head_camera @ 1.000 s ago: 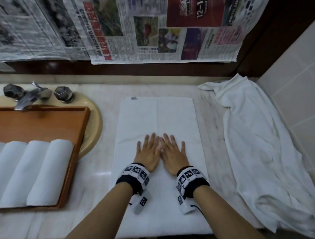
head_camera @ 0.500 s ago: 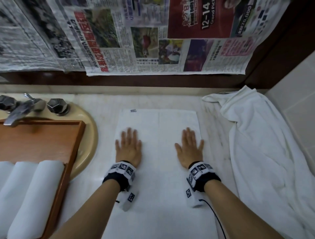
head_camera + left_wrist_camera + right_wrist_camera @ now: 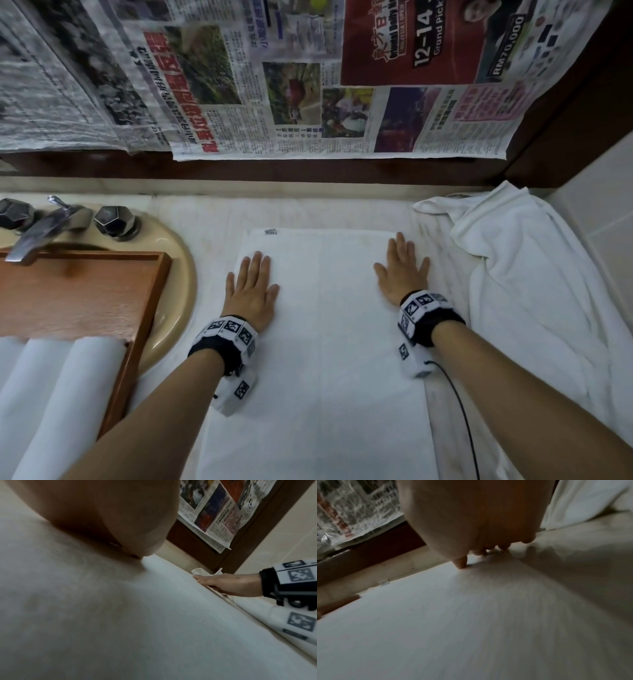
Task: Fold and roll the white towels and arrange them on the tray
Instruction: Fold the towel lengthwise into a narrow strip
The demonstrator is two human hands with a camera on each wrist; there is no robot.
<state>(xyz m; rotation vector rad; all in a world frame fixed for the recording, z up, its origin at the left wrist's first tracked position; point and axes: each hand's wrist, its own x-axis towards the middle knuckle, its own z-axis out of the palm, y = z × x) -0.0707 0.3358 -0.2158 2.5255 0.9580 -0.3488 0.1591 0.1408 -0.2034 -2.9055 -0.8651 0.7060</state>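
A white towel (image 3: pixel 322 342) lies spread flat on the marble counter, a small label at its far left corner. My left hand (image 3: pixel 251 289) presses flat on its left edge, fingers straight. Flat on the towel's right edge rests my right hand (image 3: pixel 402 270), also seen across the cloth as the right hand (image 3: pixel 228 584) in the left wrist view. A wooden tray (image 3: pixel 85 291) sits over the basin at left and holds rolled white towels (image 3: pixel 58 394) at its near end. Both wrist views show mostly palm and towel (image 3: pixel 471 615).
A loose crumpled white towel (image 3: pixel 534 308) fills the counter's right side up to the tiled wall. A chrome tap (image 3: pixel 44 229) with two knobs stands behind the tray on the beige basin (image 3: pixel 178 291). Newspaper (image 3: pixel 308 85) hangs over the back wall.
My hands started side by side at the towel's middle and slid apart, flat on the cloth, to its left and right edges. The camera has moved closer to the counter.
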